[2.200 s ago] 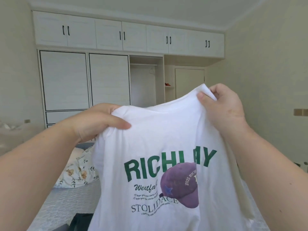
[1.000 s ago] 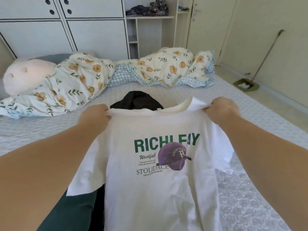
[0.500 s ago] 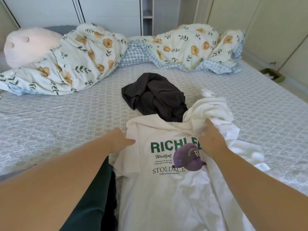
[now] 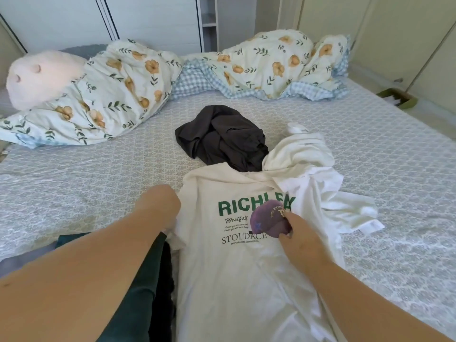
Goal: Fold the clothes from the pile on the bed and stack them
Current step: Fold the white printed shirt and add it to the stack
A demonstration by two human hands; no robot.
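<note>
the white shirt (image 4: pixel 237 267) lies flat on the bed (image 4: pixel 74 188), not folded yet. left hand (image 4: pixel 158 206) grips its sleeve; right hand (image 4: pixel 299 239) presses flat on it. a dark garment (image 4: pixel 219 139) waits behind the shirt. no stack shows.

T-shirt (image 4: pixel 237 272): cream-white, green lettering, purple cap print. Crumpled garment (image 4: pixel 219 138): dark charcoal grey. Bunched garment (image 4: pixel 303 154): white. Folded clothes (image 4: pixel 145 287): dark green and black. Bedsheet (image 4: pixel 98 174): pale grey-blue, small lattice pattern. Duvet (image 4: pixel 118 95): cream with orange flowers, green leaves; blue-white gingham underside. Plush toy (image 4: pixel 39 75): pale pink.
</note>
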